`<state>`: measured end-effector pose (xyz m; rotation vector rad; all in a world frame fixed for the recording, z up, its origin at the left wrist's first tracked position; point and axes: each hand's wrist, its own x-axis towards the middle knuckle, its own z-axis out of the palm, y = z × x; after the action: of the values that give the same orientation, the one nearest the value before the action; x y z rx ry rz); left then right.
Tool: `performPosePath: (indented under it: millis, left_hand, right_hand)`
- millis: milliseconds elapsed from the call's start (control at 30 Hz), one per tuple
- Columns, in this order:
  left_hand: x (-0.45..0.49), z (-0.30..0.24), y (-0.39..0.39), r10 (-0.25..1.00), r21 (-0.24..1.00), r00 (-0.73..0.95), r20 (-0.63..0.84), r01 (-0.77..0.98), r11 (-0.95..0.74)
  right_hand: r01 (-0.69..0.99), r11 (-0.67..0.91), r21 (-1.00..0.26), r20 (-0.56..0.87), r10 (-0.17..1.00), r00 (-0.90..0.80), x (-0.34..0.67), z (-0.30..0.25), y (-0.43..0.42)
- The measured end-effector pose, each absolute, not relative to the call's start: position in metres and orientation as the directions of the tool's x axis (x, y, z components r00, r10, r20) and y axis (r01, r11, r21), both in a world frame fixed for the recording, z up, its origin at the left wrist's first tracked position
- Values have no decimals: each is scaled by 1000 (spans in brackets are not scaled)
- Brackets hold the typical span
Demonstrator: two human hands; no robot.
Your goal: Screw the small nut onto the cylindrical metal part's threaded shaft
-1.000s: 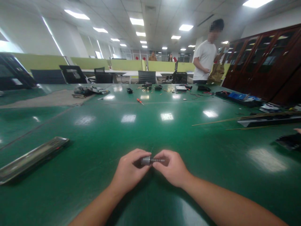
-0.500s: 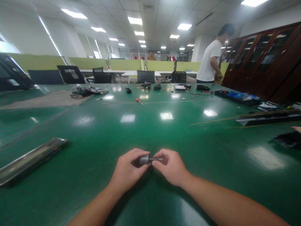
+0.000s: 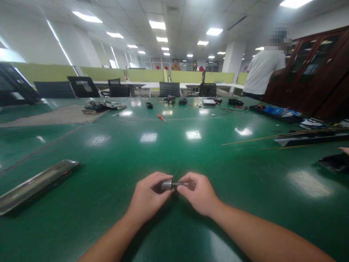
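Note:
Near the table's front centre, my left hand (image 3: 148, 194) is closed around the thick end of a silver-grey metal cylinder (image 3: 167, 185), thumb and index finger at its sides. A thinner ridged metal shaft (image 3: 176, 184) sticks out of the cylinder to the right. My right hand (image 3: 200, 193) pinches this shaft between thumb and fingertips. The piece lies level between both hands, low over the green table (image 3: 174, 153). The fingers hide part of each end, and its exact kind cannot be made out.
A long metal tray (image 3: 35, 185) lies at the left. Farther back is an orange screwdriver (image 3: 161, 117). Thin brass-coloured rods (image 3: 251, 139) and a black tray (image 3: 311, 138) lie at the right. Another person's hand (image 3: 344, 149) shows at the right edge beside a black object (image 3: 334, 162).
My right hand has shifted very slightly right along the shaft; my left hand keeps its place. The person in the white shirt has moved right, toward the cabinets.

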<state>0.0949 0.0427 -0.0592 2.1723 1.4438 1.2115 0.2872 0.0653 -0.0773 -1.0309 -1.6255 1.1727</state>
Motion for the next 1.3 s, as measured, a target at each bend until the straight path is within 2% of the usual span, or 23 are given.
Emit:
performPosePath:
  millis: [1100, 1200, 1300]
  left_hand:
    - [85, -58, 48, 854, 593, 121, 506, 670, -447]
    - [82, -55, 48, 858, 587, 100, 505, 689, -425]
    - [78, -51, 48, 876, 604, 3, 483, 723, -335]
  right_hand:
    - [-7, 84, -996, 83, 971, -226, 288, -75, 70]
    - [-80, 24, -997, 41, 974, -221, 287, -74, 71]
    - [-207, -33, -978, 6, 982, -188, 287, -72, 74]
